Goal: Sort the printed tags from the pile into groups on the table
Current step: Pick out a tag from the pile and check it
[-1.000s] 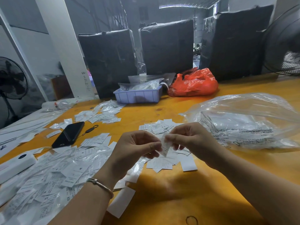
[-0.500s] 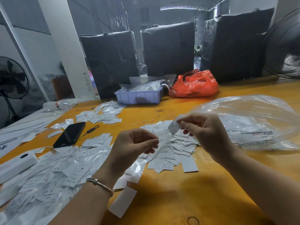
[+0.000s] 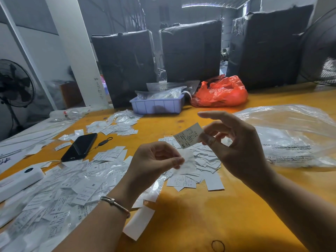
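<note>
Centrally, right hand [image 3: 234, 148] pinching tag [image 3: 189, 135], lavender tray [image 3: 157, 106] holding bagged tags [image 3: 161, 94]

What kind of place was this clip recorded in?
Probably a garment warehouse or packing workshop: large black-wrapped bales behind a long yellow worktable, loose heaps of printed size tags, and industrial fans.

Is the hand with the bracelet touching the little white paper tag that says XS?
Apart. The head view shows the white XS paper tag pinched only by the right hand; the left hand sits lower, pinching a clear plastic sleeve, with a gap between.
</note>
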Tool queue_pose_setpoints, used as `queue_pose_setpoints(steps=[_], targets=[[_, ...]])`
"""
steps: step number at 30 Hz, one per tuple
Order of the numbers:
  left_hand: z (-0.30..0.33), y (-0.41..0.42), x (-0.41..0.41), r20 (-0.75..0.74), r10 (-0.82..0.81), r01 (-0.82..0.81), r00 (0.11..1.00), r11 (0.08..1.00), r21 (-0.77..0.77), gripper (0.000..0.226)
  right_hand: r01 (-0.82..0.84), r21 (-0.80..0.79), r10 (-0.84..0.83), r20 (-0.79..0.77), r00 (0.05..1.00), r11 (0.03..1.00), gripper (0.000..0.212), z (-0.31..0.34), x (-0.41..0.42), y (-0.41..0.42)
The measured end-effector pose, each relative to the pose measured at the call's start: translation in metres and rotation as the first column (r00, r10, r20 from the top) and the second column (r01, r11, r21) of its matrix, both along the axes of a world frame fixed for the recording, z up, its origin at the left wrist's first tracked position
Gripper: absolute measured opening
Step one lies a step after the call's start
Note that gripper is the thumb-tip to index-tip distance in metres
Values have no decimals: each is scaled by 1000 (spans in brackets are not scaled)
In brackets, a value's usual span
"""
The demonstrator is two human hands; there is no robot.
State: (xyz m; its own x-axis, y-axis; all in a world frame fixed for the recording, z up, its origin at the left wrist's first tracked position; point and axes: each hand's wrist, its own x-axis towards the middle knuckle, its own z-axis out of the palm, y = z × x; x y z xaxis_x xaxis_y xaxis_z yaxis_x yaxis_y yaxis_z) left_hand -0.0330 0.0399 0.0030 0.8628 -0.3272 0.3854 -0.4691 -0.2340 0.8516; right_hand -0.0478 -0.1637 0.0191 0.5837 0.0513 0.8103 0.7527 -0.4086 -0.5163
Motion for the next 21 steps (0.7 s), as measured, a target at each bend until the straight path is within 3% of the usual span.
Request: queue_pose_setpoints(steps=[21], targets=[[-1, 1, 0, -3, -8, 8, 1000, 1000, 7, 21, 86, -107, -85, 14, 996, 991, 26, -4, 7, -2]])
